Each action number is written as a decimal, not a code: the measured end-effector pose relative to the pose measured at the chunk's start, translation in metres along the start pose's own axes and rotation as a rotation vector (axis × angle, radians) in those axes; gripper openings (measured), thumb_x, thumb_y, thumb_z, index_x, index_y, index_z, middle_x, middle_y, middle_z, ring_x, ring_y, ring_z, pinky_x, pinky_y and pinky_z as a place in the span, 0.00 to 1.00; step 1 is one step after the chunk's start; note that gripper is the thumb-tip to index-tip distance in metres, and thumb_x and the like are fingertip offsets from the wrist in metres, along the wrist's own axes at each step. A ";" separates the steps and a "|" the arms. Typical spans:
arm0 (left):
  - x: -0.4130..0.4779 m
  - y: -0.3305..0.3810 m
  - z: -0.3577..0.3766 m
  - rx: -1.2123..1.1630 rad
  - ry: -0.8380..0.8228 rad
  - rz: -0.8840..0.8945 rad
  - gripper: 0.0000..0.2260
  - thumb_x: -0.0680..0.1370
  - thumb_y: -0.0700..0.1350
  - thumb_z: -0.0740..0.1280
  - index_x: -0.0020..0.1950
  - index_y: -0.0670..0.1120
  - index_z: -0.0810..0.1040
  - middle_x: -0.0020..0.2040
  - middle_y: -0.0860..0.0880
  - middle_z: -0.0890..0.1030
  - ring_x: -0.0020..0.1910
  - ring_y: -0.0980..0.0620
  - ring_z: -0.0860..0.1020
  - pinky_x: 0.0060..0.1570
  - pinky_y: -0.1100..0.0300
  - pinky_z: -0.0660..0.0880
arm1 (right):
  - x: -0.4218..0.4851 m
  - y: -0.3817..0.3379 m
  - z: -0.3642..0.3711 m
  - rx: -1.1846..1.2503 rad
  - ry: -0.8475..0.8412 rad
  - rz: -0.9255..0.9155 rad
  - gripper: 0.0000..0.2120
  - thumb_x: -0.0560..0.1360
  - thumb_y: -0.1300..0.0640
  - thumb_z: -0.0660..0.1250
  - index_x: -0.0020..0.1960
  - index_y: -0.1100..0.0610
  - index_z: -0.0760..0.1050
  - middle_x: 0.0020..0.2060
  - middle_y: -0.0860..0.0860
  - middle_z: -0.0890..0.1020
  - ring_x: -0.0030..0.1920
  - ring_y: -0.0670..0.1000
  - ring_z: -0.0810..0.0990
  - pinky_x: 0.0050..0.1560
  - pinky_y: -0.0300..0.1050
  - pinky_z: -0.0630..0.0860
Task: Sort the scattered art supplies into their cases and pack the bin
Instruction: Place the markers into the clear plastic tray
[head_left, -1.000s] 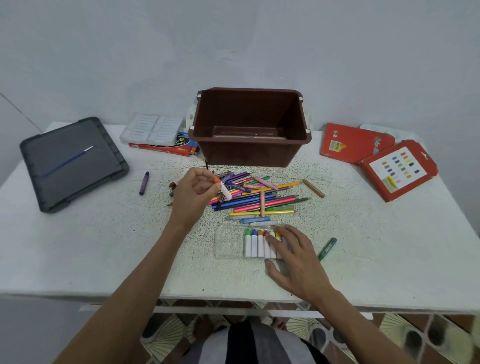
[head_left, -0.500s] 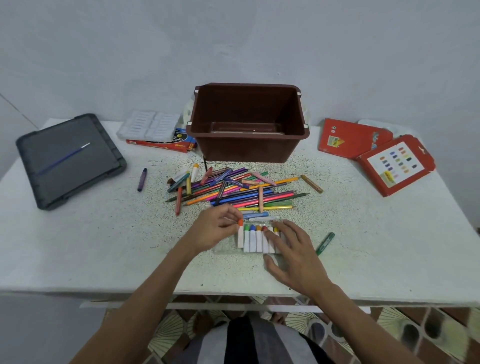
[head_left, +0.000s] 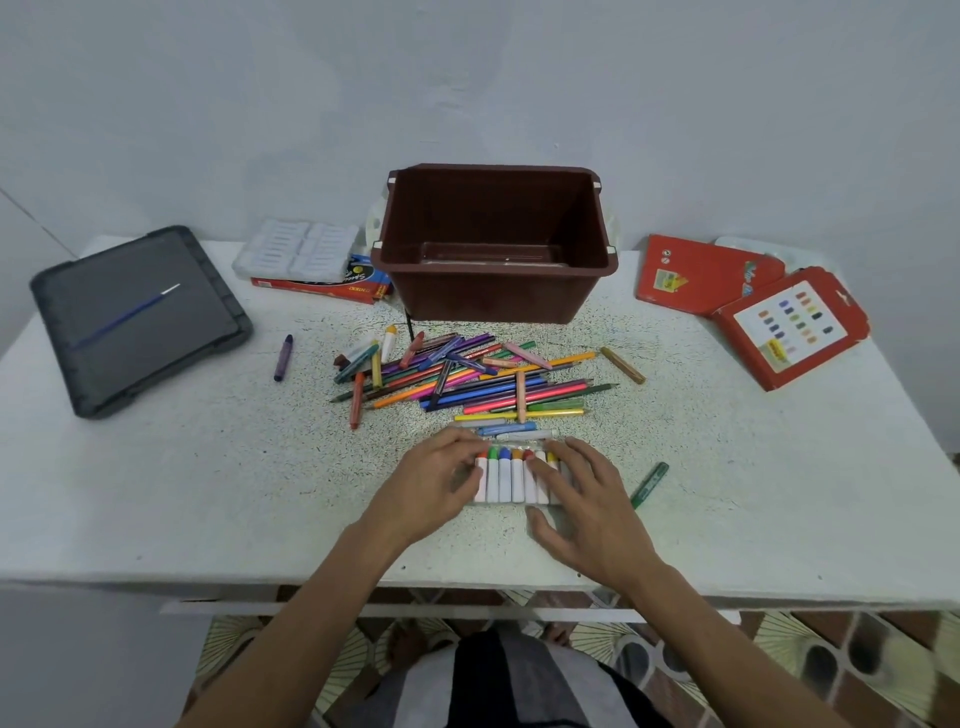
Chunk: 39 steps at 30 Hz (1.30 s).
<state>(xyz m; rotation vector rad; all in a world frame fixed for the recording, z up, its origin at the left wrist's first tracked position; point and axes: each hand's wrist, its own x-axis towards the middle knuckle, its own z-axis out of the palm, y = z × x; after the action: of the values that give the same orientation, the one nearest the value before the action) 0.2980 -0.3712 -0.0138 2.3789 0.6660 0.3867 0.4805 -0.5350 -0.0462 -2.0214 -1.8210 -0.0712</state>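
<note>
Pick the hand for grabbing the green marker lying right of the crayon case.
Right. The right hand rests on the right end of the case, beside the green marker; the left hand sits on the far side.

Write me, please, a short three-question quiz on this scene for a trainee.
1. True or false: the brush lies in the bin.
2. Which crayon lies alone just right of the right hand? A purple, B green, C orange.
3. Fill in: the left hand and the right hand both touch the clear ___ of sticks.
Key: 1 false, it lies on the grey lid. 2 B, the green crayon. 3 case.
</note>
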 end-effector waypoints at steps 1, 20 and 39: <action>-0.001 -0.001 0.000 0.037 0.007 0.016 0.15 0.79 0.44 0.67 0.66 0.46 0.79 0.62 0.52 0.77 0.57 0.57 0.76 0.62 0.60 0.73 | 0.000 0.000 0.000 0.002 0.000 0.001 0.26 0.76 0.44 0.66 0.70 0.55 0.73 0.68 0.55 0.74 0.71 0.59 0.68 0.69 0.57 0.68; -0.017 -0.010 0.011 0.159 0.028 0.159 0.19 0.77 0.51 0.63 0.66 0.45 0.76 0.64 0.51 0.76 0.63 0.55 0.73 0.65 0.59 0.69 | -0.001 0.001 0.002 0.008 -0.009 0.006 0.26 0.76 0.44 0.65 0.70 0.55 0.72 0.68 0.55 0.73 0.71 0.60 0.68 0.67 0.59 0.69; 0.021 -0.034 -0.017 0.254 0.336 0.061 0.11 0.77 0.44 0.65 0.56 0.42 0.80 0.50 0.47 0.82 0.49 0.52 0.78 0.54 0.57 0.74 | 0.000 0.000 0.000 -0.007 -0.025 0.007 0.25 0.76 0.43 0.65 0.69 0.55 0.74 0.69 0.55 0.73 0.71 0.59 0.67 0.67 0.59 0.69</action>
<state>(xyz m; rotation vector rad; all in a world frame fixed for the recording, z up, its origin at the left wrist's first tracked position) 0.2960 -0.3282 -0.0204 2.6046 0.8359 0.7812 0.4807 -0.5348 -0.0463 -2.0420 -1.8314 -0.0513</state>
